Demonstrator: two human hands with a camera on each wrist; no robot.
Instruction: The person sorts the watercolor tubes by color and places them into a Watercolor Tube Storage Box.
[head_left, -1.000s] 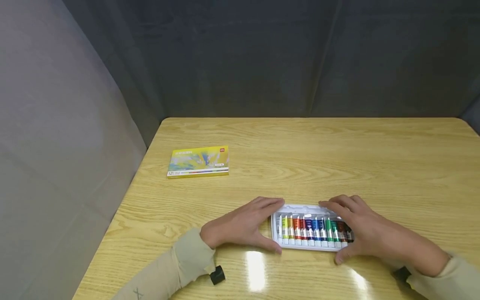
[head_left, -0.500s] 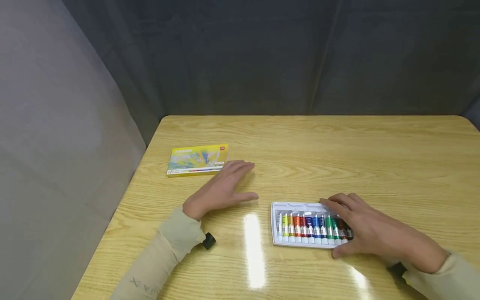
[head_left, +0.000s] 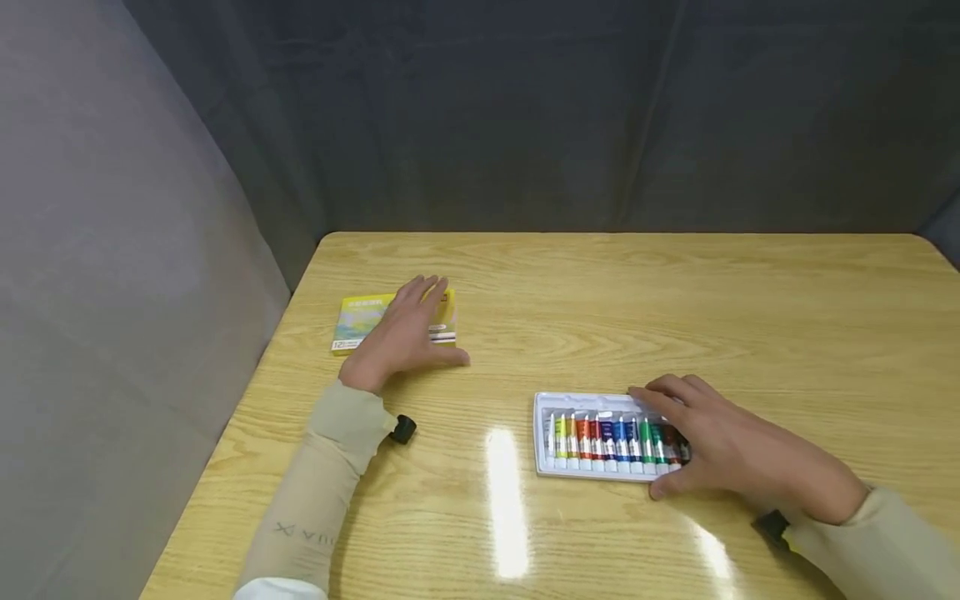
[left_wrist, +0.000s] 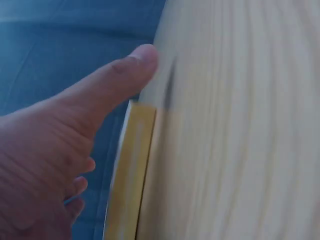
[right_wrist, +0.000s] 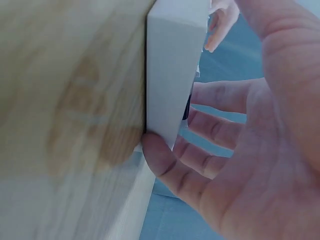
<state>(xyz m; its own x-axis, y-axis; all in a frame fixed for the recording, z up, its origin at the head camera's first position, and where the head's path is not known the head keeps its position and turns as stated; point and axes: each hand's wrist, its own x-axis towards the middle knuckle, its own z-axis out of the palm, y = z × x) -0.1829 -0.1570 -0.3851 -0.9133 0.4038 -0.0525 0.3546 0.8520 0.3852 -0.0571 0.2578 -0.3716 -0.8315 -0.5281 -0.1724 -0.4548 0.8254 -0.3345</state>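
In the head view my right hand (head_left: 723, 442) spans the right end of a white plastic tray (head_left: 585, 402), gripping it with the thumb on the near side and fingers on the far side. Small paint tubes (head_left: 607, 442) in many colours lie in a row inside, the rightmost partly hidden by that hand. The right wrist view shows fingertips against the tray's white end wall (right_wrist: 172, 65). Over the flat yellow box (head_left: 356, 321), my left hand (head_left: 401, 333) reaches with fingers extended and thumb spread, hiding its middle. The left wrist view has the thumb above the box's yellow edge (left_wrist: 131, 170).
All of this lies on a wood-grain table (head_left: 712, 300). A dark cloth (head_left: 480, 117) hangs behind the far edge, and a grey one (head_left: 127, 300) runs along the left side. Bright glare (head_left: 508, 504) marks the tabletop's near part.
My left hand has left the tray's left end and moved left and away to above the yellow box. Gripped by my right hand, the tray has shifted slightly left and farther away.
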